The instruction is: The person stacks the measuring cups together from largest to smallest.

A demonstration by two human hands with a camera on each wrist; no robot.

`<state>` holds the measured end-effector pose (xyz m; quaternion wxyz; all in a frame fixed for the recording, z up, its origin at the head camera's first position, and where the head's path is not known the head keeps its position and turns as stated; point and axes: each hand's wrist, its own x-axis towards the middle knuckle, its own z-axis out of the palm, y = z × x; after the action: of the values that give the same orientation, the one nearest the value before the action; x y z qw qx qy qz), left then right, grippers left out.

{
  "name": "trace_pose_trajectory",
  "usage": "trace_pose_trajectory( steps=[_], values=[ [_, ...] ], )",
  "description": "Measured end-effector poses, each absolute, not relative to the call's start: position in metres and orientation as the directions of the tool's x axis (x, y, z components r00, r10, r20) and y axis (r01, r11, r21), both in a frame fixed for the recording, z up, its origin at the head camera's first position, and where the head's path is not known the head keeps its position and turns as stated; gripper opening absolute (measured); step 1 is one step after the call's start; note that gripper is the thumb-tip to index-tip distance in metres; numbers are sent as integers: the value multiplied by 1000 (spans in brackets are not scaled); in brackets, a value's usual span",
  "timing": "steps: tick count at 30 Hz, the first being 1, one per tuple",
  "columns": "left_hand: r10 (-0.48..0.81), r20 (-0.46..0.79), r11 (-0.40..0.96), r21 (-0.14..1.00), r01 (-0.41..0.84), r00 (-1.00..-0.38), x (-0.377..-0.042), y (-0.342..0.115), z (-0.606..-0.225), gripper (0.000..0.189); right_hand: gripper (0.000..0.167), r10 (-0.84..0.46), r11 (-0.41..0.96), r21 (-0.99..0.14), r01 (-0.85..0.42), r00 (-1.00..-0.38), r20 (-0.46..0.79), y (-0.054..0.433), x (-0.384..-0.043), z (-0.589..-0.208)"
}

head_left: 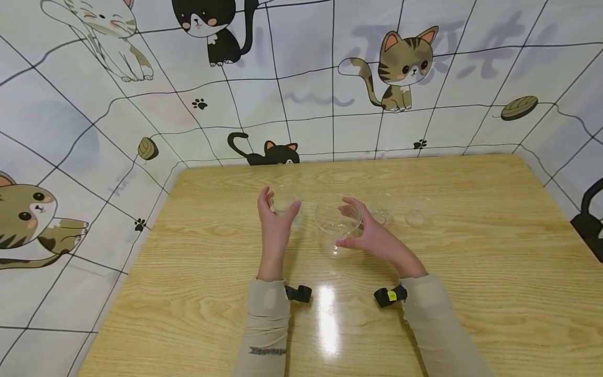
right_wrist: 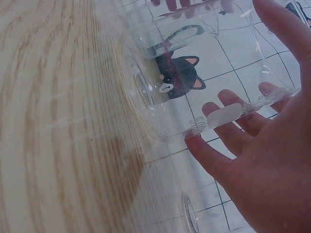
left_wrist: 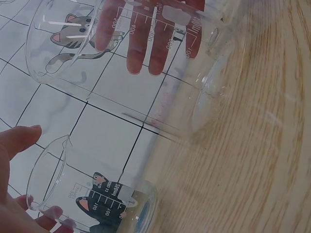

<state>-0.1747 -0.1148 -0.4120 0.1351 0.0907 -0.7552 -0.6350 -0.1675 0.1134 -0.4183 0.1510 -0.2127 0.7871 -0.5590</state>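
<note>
A small clear glass beaker (head_left: 285, 200) with printed measuring marks stands upright on the table. My left hand (head_left: 277, 222) curves round its top, fingers along the left side. The thumb is at the right near the rim; in the left wrist view a small gap shows there. To its right, my right hand (head_left: 369, 230) holds a larger glass beaker (head_left: 332, 230) by its right side. Its fingers spread over the far wall, showing through the glass, with the thumb on the near side. Whether the large beaker's base touches the table is hard to tell.
Behind and right of my right hand stand two more clear glass vessels, one close to the fingers (head_left: 383, 207) and a smaller one (head_left: 416, 213) farther right. Cat-patterned cloth (head_left: 311, 99) rises behind the wooden table (head_left: 471, 235) and along its sides.
</note>
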Motion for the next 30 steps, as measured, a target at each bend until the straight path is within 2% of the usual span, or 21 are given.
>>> trace_pose_trajectory(
  steps=[30],
  values=[
    [-281,76,177,984,26,-957,-174,-116,-418,75,93,-487,283,-948,-146,-873,-11,114,-167,-418]
  ],
)
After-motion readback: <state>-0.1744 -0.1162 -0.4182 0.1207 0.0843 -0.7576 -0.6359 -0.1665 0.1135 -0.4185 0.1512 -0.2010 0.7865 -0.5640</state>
